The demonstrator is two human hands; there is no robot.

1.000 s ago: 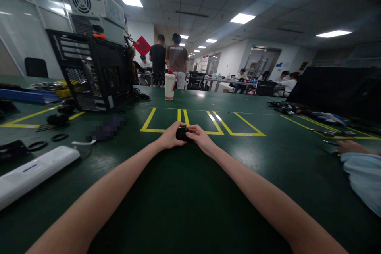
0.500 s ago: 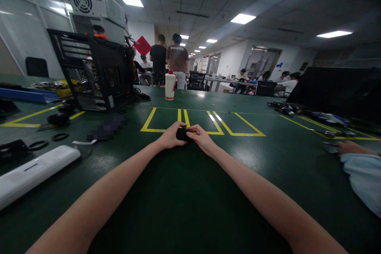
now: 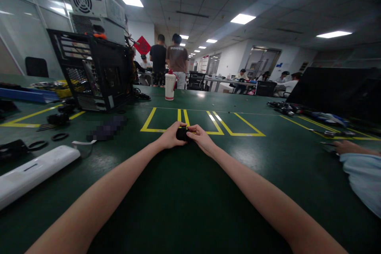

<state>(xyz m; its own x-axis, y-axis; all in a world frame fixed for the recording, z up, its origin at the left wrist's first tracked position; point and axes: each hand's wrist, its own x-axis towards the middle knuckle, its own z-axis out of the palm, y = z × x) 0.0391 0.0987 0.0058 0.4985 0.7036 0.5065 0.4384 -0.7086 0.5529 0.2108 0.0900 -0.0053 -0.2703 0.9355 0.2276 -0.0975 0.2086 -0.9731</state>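
My left hand point(image 3: 170, 135) is closed around a small black object point(image 3: 181, 134), with the thumb on its near side and the fingers over the far side. It looks short and rounded; its exact kind I cannot make out. From the right, my right hand point(image 3: 199, 136) pinches at the edge of the same object with thumb and forefinger. Both hands meet just in front of the yellow tape outlines point(image 3: 208, 132) on the dark green table point(image 3: 190, 190). Fingers cover much of the object.
At the left stand an open computer case point(image 3: 104, 71) topped by power supplies point(image 3: 92, 2), a long white device point(image 3: 38, 170) and black rings point(image 3: 60, 137). A white cup point(image 3: 170, 86) stands farther back. At right, a co-worker's hand point(image 3: 347, 147) holds a thin tool near loose parts.
My hands stay in nearly the same place, with only a slight shift of the right fingers on the black object. The co-worker's hand at the right has moved slightly left.
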